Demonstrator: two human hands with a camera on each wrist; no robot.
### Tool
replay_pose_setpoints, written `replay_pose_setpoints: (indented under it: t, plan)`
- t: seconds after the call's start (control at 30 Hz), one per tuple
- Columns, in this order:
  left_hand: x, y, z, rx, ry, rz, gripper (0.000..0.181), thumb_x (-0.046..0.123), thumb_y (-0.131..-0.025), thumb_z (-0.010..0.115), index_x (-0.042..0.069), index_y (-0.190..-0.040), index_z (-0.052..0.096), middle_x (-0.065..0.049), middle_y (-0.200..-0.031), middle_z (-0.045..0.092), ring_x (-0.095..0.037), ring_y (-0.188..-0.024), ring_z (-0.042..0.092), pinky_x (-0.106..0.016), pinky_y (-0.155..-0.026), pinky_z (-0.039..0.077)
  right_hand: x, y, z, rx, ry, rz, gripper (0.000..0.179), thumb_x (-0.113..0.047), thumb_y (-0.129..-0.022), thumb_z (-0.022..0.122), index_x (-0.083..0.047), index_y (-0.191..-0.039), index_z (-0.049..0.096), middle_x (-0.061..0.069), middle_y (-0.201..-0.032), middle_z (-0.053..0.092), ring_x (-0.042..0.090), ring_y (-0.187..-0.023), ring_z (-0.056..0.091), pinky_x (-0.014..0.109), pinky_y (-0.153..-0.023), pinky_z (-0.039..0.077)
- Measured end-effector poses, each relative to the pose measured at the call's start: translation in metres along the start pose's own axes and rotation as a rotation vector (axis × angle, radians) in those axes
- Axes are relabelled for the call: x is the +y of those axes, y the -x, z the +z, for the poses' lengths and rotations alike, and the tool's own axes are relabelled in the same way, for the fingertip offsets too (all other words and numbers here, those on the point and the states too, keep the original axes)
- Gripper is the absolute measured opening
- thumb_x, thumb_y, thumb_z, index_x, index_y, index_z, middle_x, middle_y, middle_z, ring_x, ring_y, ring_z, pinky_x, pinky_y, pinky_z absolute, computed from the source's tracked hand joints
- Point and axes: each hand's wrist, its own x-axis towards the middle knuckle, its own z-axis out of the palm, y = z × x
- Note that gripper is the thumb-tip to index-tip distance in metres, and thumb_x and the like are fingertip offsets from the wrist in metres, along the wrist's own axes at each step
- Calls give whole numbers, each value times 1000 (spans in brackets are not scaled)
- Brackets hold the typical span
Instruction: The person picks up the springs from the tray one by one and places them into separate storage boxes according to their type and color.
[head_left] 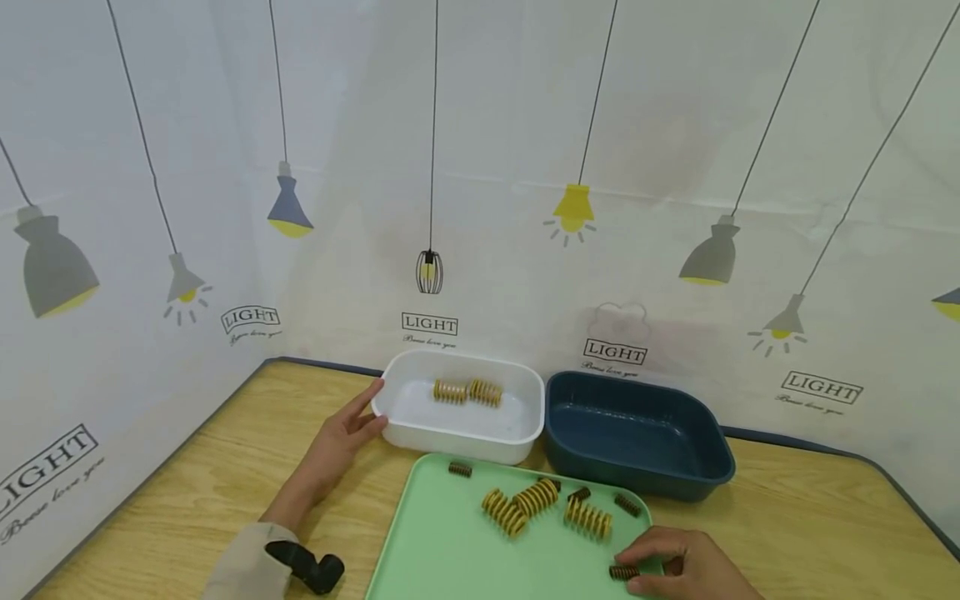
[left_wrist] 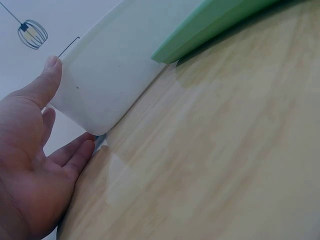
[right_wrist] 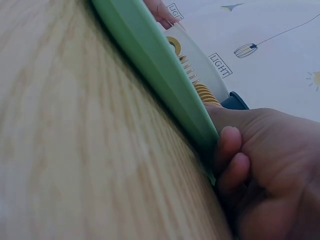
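Small dark spring (head_left: 622, 572) lies on the green tray (head_left: 435, 550) at its near right corner, long axis running left-right, right at my right hand (head_left: 686, 571). My fingertips curl onto it and look to pinch it, though the contact is partly hidden. My left hand (head_left: 347, 433) is far off, fingers relaxed and straight against the left end of the white bin (head_left: 457, 433). Larger yellow springs (head_left: 525, 504) sit mid-tray, the blue bin (head_left: 637, 437) just beyond.

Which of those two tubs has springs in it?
The white plastic tub, touched by the left hand; it holds two yellow springs. The dark blue tub holds none.
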Motion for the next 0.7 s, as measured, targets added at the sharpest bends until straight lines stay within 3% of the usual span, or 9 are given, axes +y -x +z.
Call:
replay_pose_setpoints:
  t: [0.4,0.6,0.7]
  plan:
    - [-3,0,1,2,-27,1,62,31,-96,59,31,-151,30,5,-157,19,-30,-132,39,-44,-107,32,-9,3,-3,-13,-35,100,22,-15,-89,68,-7,-108,73,2,-103,70,10,-94,64,26,-73,55]
    - [-1,0,0,4,-14,2,63,31,-95,60,29,-151,30,5,-157,20,-29,-132,40,-43,-107,33,-22,-2,-12,69,-7,295,29,-27,-89,68,-9,-112,71,6,-112,67,11,-91,63,27,-70,54]
    - [0,-1,1,7,-3,0,64,31,-95,60,29,-151,30,6,-156,20,-29,-131,40,-43,-107,33,-31,-5,-20,130,11,361,33,-31,-89,68,-9,-114,70,9,-114,65,12,-70,59,29,-58,52]
